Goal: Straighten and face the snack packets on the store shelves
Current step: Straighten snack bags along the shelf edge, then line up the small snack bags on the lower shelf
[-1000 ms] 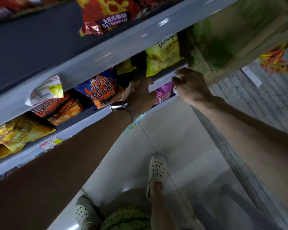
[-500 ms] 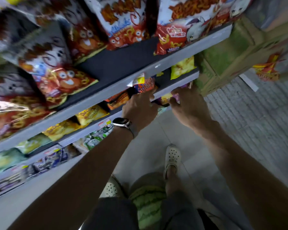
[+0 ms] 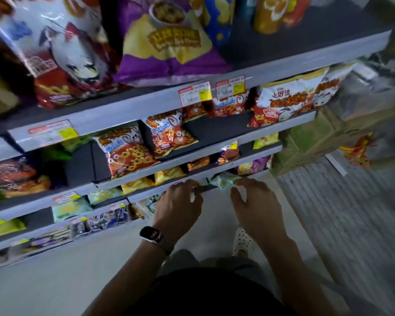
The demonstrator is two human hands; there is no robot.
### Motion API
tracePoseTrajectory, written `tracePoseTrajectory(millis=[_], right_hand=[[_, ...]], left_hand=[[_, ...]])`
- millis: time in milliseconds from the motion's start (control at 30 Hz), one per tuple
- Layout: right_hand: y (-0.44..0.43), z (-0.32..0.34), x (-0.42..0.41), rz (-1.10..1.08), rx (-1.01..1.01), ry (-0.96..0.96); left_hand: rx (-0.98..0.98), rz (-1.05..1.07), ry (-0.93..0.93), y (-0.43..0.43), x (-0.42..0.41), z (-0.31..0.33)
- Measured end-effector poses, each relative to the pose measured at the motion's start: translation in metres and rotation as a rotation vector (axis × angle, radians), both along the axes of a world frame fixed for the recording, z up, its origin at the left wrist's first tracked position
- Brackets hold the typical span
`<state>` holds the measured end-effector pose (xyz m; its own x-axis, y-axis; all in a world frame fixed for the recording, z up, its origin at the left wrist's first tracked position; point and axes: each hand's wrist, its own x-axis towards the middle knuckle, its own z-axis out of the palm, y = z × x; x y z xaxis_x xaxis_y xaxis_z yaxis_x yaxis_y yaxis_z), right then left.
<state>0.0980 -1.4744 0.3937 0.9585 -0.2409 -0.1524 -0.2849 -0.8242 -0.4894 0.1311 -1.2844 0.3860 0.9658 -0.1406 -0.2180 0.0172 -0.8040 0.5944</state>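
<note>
Head view: a person's left hand (image 3: 178, 207) and right hand (image 3: 257, 207) reach to a low shelf edge (image 3: 146, 195), each grip pinching one end of a pale green snack packet (image 3: 224, 181) at the lip. Upper rows look partly faced, with dark gaps beside the orange ring-snack packets (image 3: 128, 151), so work appears to remain. The bare floor (image 3: 214, 215) below leaves room to draw the arms back.

Left hand (image 3: 177, 207) and right hand (image 3: 257, 205) side by side, fingers curled.
</note>
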Motion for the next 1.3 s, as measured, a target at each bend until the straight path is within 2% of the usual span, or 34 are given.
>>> tracePoseTrajectory(millis=[167,333,433,600,800,1000,1133,1300], right_hand=[[0.032,0.001,-0.003,0.054,0.064,0.045],[0.05,-0.002,0.027,0.287,0.078,0.037],[0.052,0.0,0.05,0.402,0.073,0.03],[0.043,-0.003,0.074,0.458,0.069,0.025],[0.067,-0.016,0.097,0.452,0.025,-0.013],[0.118,-0.035,0.135,0.311,-0.012,-0.027],[0.137,-0.044,0.158,0.193,-0.003,0.014],[0.149,-0.053,0.182,0.118,0.073,0.055]], left_hand=[[0.071,0.159,0.03,0.028,-0.016,0.01],[0.146,0.295,-0.017,0.04,-0.003,0.016],[0.175,0.357,-0.014,0.036,0.003,0.013],[0.195,0.424,0.038,0.018,0.008,0.002],[0.171,0.437,0.024,0.039,0.022,-0.021],[0.126,0.356,-0.06,0.101,0.06,-0.055],[0.093,0.468,-0.041,0.132,0.091,-0.065],[-0.012,0.655,0.119,0.149,0.117,-0.064]])
